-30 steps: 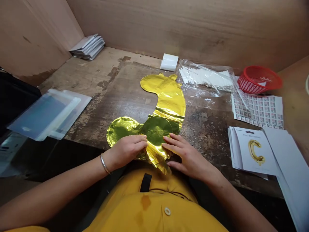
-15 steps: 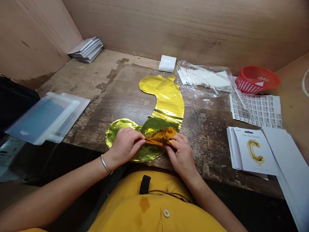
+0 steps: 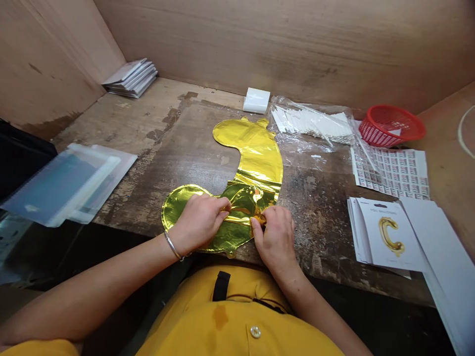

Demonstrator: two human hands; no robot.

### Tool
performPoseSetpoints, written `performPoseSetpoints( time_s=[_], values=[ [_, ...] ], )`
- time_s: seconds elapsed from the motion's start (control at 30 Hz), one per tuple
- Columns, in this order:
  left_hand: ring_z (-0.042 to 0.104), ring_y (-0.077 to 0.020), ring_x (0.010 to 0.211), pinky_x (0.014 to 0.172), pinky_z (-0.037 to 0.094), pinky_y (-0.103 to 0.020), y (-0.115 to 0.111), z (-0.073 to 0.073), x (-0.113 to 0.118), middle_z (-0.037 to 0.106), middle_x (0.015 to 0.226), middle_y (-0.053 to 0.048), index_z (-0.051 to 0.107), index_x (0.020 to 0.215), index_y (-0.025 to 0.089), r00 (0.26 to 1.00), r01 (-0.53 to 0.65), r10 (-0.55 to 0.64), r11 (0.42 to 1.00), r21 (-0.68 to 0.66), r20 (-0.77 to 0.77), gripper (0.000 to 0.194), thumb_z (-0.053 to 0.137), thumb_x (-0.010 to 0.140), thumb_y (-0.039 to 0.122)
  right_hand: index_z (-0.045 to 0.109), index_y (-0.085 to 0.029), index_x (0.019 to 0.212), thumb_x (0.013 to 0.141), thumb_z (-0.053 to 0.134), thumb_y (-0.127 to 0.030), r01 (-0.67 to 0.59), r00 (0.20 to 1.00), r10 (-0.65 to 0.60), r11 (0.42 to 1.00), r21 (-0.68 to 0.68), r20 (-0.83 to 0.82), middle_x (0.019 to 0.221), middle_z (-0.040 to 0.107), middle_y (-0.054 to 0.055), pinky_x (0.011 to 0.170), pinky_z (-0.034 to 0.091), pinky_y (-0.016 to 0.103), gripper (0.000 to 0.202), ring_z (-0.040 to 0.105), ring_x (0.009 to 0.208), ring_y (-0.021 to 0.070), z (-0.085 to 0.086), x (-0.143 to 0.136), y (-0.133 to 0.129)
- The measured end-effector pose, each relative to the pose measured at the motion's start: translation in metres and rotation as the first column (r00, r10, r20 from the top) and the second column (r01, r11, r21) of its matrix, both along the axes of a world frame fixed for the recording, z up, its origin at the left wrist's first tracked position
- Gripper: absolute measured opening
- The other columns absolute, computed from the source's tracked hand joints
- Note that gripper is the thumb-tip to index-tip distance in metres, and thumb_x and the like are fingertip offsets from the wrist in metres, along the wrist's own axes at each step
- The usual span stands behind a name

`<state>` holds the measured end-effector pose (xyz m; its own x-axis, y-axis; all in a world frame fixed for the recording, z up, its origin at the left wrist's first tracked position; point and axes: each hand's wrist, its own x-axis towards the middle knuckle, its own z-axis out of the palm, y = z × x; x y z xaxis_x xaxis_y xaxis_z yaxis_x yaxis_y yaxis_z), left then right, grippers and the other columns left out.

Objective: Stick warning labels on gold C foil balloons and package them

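A flat gold foil balloon [image 3: 260, 153], curved like a C, lies on the dark wooden table with its lower end near the front edge. My left hand [image 3: 200, 220] pinches gathered foil over the balloon's lower part, fingers closed. My right hand [image 3: 274, 232] is closed on a crumpled bit of the same foil, just to the right. Between the two hands the foil is creased and shiny. Whether the gathered foil is part of the balloon or a separate piece cannot be made out.
Clear plastic sleeves [image 3: 55, 185] lie at the left; stacked cards [image 3: 131, 78] stand behind. Along the back are a white card [image 3: 257, 100], bagged white sticks [image 3: 315, 122] and a red basket [image 3: 391, 126]. Stickers [image 3: 393, 170] and balloon cards [image 3: 391, 235] lie right.
The raised orange-gold foil between my hands has been lowered and flattened against the balloon. My right hand has its fingers curled in more. The view has shifted slightly.
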<state>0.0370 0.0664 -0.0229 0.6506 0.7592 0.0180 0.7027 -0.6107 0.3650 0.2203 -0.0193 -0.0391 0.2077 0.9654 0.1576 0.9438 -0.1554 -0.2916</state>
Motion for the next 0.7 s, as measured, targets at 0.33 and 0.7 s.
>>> performPoseSetpoints(
  time_s=[0.33,0.7],
  values=[
    [0.064,-0.0212,0.081,0.075,0.046,-0.033,0.009,0.002,-0.024,0.071,0.086,-0.002,0.066,0.1,0.023,0.998,-0.04,0.037,0.998,-0.057,-0.048,0.017,0.051,0.092,0.027,0.049,-0.017,0.139,0.092,0.042,-0.015,-0.331,0.922,0.35,0.934,-0.136,0.163,0.147,0.045,0.007,0.114,0.015,0.06,0.048,0.032,0.139,0.035,-0.008,0.007,0.005],
    [0.063,-0.0223,0.103,0.1,0.043,-0.039,0.005,0.0,-0.011,0.071,0.105,-0.009,0.063,0.107,0.013,0.825,0.563,-0.529,0.747,0.354,-0.197,0.019,0.051,0.092,0.014,0.051,-0.019,0.137,0.091,0.042,-0.013,-0.361,0.911,0.38,0.923,-0.131,0.162,0.146,0.047,0.007,0.11,0.025,0.062,0.047,0.037,0.137,0.0359,-0.01,0.01,0.007]
  ],
)
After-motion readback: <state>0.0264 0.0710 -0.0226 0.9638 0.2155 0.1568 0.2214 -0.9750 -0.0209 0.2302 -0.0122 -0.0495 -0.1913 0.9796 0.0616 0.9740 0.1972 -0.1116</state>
